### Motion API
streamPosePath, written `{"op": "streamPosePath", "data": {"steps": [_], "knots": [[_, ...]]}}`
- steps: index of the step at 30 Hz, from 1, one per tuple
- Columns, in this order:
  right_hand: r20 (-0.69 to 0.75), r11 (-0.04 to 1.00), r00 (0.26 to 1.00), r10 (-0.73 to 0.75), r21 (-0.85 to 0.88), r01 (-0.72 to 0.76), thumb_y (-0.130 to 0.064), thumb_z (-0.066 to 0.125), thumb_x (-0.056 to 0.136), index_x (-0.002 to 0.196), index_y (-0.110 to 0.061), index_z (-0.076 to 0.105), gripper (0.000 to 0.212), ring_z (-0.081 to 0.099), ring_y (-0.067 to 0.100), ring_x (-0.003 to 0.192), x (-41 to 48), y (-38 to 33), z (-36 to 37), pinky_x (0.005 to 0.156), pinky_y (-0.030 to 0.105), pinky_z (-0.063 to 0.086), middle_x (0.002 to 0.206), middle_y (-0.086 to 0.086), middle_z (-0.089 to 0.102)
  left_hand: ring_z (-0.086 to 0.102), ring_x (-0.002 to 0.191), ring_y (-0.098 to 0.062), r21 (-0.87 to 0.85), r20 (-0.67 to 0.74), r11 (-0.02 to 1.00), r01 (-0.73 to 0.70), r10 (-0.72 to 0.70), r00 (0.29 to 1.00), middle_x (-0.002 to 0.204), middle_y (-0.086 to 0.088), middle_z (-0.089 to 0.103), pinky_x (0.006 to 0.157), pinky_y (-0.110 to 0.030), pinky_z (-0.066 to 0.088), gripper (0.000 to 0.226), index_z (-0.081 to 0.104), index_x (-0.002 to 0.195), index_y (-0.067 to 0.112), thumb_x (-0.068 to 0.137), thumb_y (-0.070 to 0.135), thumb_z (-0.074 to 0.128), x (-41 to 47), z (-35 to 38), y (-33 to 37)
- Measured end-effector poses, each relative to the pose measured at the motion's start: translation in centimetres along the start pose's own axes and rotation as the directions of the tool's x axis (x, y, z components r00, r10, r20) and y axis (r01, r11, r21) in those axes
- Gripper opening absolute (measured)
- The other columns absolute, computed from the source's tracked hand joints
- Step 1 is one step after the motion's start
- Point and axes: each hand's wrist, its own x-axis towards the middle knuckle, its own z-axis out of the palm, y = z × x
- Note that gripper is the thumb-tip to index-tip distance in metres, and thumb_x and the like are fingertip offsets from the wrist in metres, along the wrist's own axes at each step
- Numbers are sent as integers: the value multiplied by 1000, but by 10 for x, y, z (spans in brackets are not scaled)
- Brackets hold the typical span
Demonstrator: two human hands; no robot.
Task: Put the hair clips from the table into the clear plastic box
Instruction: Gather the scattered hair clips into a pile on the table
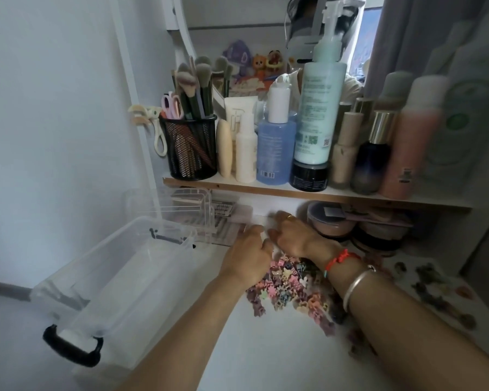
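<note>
Reaching over hair clips, left hand, right hand

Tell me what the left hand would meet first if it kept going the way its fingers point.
Probably the flat cases lying under the shelf, just ahead of the left hand; depth there is unclear.

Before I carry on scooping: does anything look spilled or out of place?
Nothing looks damaged. The hair clips lie in a loose heap on the table, and a few stray clips trail off beside the right forearm. The clear plastic box stands open, apparently empty.
</note>
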Motion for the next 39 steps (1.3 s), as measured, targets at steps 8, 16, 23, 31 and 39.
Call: {"op": "streamPosePath", "data": {"steps": [8, 16, 23, 31, 39], "knots": [[-70, 996, 998, -8, 88, 15, -18, 40, 93, 87, -6, 64, 27, 59, 29, 101, -19, 1, -9, 89, 32, 44, 108, 17, 64, 51, 107, -23, -388, -181, 920, 52, -131, 975, 122, -12, 56, 81, -24, 33, 30, 48, 120, 8, 98, 20, 32, 6, 11, 9], [-104, 982, 992, -70, 166, 86, -16, 45, 92, 96, -7, 65, 23, 61, 20, 94, -73, 8, -13, 74, 18, 36, 100, 11, 70, 53, 119, -24, -920, 68, 341, 194, -347, 935, 125, -16, 57, 98, -30, 38, 51, 48, 127, 1, 100, 36, 23, -2, 18, 32], [-273, 990, 962, -8, 134, 46, -15, 47, 94, 117, -7, 61, 28, 55, 21, 115, -108, 50, -24, 88, 19, 36, 124, 9, 61, 39, 132, -23, -161, 34, 986, 40, -35, 999, 141, -11, 45, 110, -33, 28, 41, 47, 130, 5, 99, 21, 26, -6, 14, 26], [-215, 992, 975, -51, 101, 74, -11, 43, 93, 127, -10, 54, 35, 50, 24, 123, -94, 62, -13, 102, 30, 37, 132, 10, 56, 3, 148, -15, 170, 309, 982, -78, 22, 951, 159, -2, 9, 119, -40, -3, 54, 13, 148, 16, 100, 38, 12, -11, 26, 31], [-208, 951, 978, -28, 297, 90, -4, 45, 88, 96, -8, 68, 25, 62, 22, 97, -95, 58, -22, 86, 31, 46, 99, 8, 70, 45, 126, -18, -239, 288, 966, -101, 170, 942, 139, -6, 49, 100, -23, 32, 40, 45, 132, 14, 99, 32, 30, -14, 37, 55]]}}
